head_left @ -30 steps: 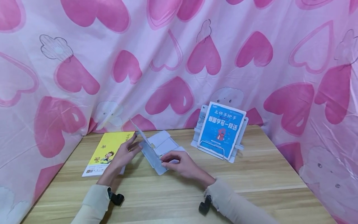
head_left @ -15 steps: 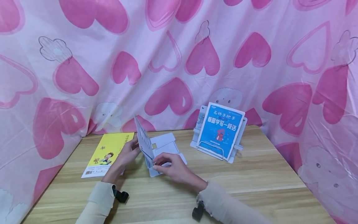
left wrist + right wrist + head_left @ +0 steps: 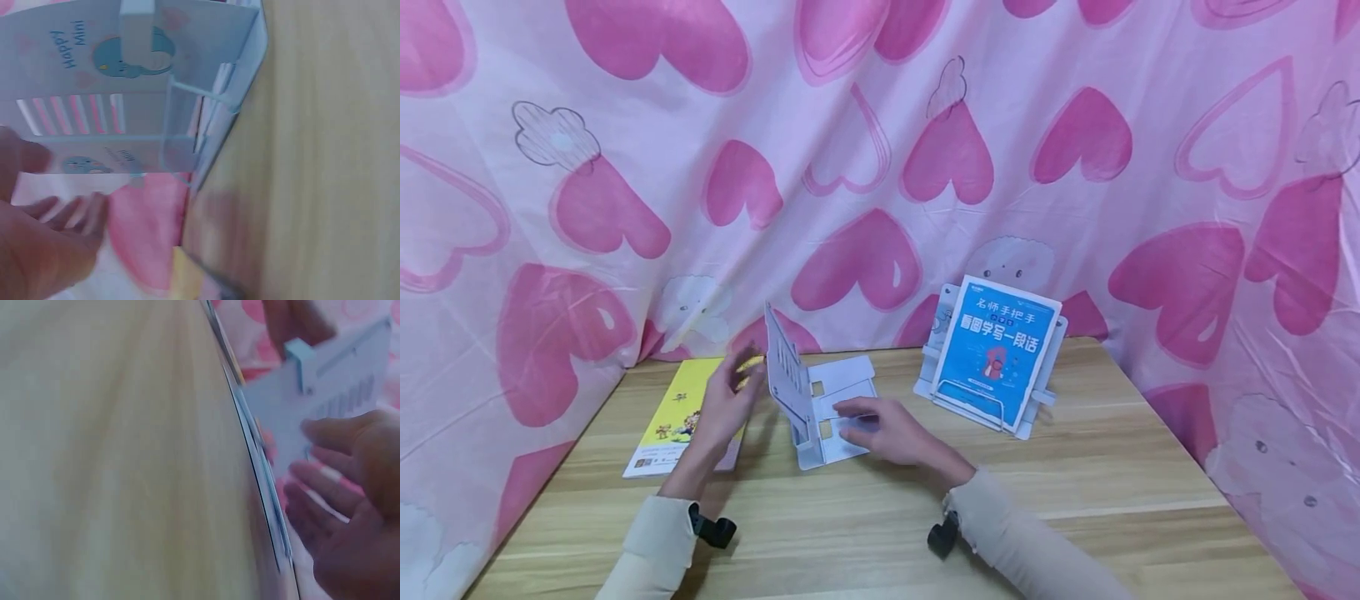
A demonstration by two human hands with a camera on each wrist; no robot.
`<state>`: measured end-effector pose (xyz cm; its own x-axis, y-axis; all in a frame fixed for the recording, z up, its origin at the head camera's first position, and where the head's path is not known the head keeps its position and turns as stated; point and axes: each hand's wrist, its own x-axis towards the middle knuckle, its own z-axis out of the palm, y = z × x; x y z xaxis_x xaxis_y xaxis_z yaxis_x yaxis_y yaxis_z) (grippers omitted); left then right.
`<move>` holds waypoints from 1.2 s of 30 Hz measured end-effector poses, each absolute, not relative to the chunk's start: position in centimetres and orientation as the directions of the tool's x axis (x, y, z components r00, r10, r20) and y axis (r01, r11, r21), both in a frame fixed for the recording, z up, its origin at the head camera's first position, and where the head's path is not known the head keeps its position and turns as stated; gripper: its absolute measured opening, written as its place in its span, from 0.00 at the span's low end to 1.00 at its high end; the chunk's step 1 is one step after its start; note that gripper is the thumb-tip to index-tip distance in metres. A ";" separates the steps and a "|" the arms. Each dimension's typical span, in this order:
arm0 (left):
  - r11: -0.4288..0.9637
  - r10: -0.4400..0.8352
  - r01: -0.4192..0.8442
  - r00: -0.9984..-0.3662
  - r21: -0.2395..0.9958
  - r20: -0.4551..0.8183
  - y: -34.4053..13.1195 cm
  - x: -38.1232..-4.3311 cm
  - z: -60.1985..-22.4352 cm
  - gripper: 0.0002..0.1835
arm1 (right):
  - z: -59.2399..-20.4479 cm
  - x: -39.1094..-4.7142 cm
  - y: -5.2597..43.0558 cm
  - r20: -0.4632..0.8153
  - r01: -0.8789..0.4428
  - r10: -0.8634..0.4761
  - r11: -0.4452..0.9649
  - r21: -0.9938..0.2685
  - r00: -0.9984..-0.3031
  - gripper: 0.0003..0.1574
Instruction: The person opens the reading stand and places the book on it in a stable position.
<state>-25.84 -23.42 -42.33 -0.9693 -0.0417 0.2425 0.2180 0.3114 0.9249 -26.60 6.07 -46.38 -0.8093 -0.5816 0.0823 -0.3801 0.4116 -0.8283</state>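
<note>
A pale blue book stand (image 3: 787,379) stands unfolded on the table, its slotted back panel upright and its base (image 3: 842,375) flat to the right. In the left wrist view, the panel (image 3: 75,47) bears the words "Happy Mini" and blue animal pictures. My left hand (image 3: 730,400) hovers left of the panel, over a yellow book, its fingers loosely bent around nothing. Over the base is my right hand (image 3: 891,429), with its fingers loosely extended; whether they touch the base I cannot tell. The right wrist view shows that hand (image 3: 356,481) holding nothing.
On the right, a second pale blue stand (image 3: 931,354) carries a blue book (image 3: 1000,350) behind a wire holder. The yellow book (image 3: 662,425) lies flat at the left. Behind the wooden table (image 3: 820,533) hangs a pink heart-patterned curtain (image 3: 850,108).
The stand's back panel has swung from leaning left to upright. My left hand has let go and drawn off leftward. My right hand has left the hinge and moved right over the base.
</note>
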 end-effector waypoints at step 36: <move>0.294 0.206 0.606 -0.796 0.739 0.570 -22.5 -24.3 -40.4 0.36 | -46.6 -27.6 7.2 -0.028 -0.354 -0.531 0.603 -0.715 -0.847 0.38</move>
